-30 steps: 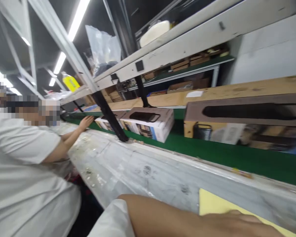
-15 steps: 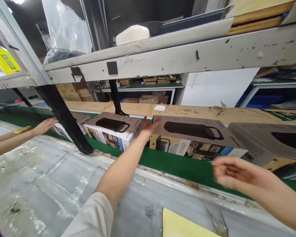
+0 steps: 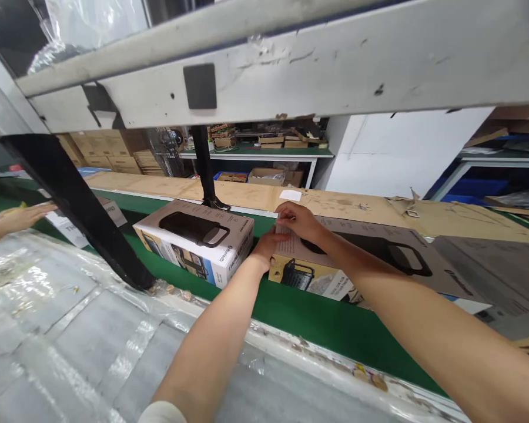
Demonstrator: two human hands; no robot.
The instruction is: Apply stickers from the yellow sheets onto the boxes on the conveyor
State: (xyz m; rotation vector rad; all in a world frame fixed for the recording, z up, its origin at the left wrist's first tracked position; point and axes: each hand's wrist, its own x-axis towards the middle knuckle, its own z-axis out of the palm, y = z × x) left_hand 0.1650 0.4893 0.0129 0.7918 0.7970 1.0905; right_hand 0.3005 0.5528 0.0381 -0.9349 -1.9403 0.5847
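Observation:
A printed speaker box (image 3: 370, 247), with a dark handled speaker pictured on its top, lies on the green conveyor belt (image 3: 317, 329). My left hand (image 3: 267, 249) rests against the left end of this box, its fingers partly covered by my right hand. Over the same end my right hand (image 3: 300, 223) is bent in, thumb and fingertips pinched together at the top edge; whatever they hold is too small to make out. A second such box (image 3: 194, 235) lies to the left, apart from the first by a narrow gap.
Another box (image 3: 502, 282) sits at the right, and one more (image 3: 110, 211) stands behind a black-wrapped post (image 3: 79, 217). At far left is another person's hand (image 3: 22, 218). A white shelf beam (image 3: 291, 76) crosses above. Plastic-covered worktop (image 3: 101, 346) lies in front.
My right hand has swung from the front right over to the box's left end and closed to a pinch. My left hand stays at that end. The view has moved closer.

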